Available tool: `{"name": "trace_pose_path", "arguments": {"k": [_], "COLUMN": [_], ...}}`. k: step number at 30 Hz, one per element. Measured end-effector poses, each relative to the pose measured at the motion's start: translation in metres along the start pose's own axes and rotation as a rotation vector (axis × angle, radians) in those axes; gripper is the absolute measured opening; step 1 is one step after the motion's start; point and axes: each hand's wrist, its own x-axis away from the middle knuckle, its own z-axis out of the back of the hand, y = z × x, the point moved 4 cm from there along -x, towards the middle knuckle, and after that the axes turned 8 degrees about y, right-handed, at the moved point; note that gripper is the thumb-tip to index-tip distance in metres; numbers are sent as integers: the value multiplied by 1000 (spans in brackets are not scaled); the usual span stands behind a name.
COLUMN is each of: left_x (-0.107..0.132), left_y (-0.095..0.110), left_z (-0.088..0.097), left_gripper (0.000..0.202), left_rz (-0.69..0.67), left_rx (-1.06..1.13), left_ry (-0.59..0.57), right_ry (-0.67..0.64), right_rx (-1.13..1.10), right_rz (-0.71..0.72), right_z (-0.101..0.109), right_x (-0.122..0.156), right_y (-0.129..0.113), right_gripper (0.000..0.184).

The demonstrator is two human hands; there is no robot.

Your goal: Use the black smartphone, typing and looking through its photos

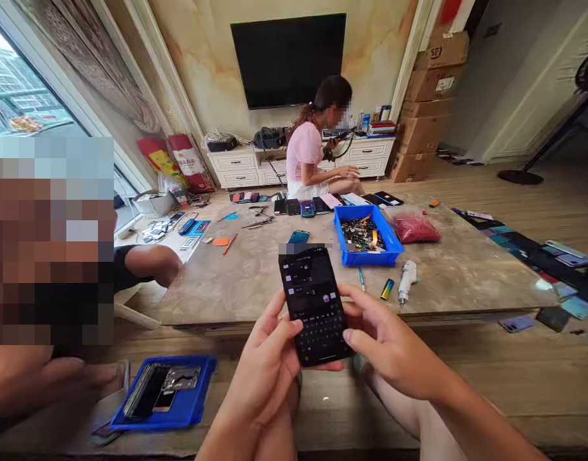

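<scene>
A dark smartphone [316, 307] is held upright between both hands, in front of the table's near edge. Its screen shows a chat-like page with a keyboard on the lower half. My left hand [272, 349] wraps the phone's left side, its thumb at the left edge of the keyboard. On the other side, my right hand [385, 336] grips the right edge, with the thumb by the keyboard's right side. The fingers behind the phone are mostly hidden. Beyond the phone lie a teal phone part [298, 237], a battery [387, 289] and a white electric screwdriver [408, 282].
On the low table [255, 282] stand a blue bin [371, 256] of small parts and a bag of red bits [416, 227]. Tweezers, a red pen [230, 244] and several phones lie farther back. One person sits across, another at left. A blue tray [179, 406] is on the floor.
</scene>
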Motion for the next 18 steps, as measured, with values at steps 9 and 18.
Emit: {"name": "trace_pose_path", "arguments": {"k": [9, 18], "left_x": [2, 1], "left_y": [4, 1], "left_z": [-3, -1], "left_gripper": [61, 76], "left_rz": [24, 1], "left_rx": [1, 34], "left_ry": [-21, -16], "right_ry": [23, 62], "right_rx": [48, 111], "right_rz": [17, -6], "right_z": [2, 4], "right_x": [0, -1], "right_y": [4, 9], "right_gripper": [53, 57]}}
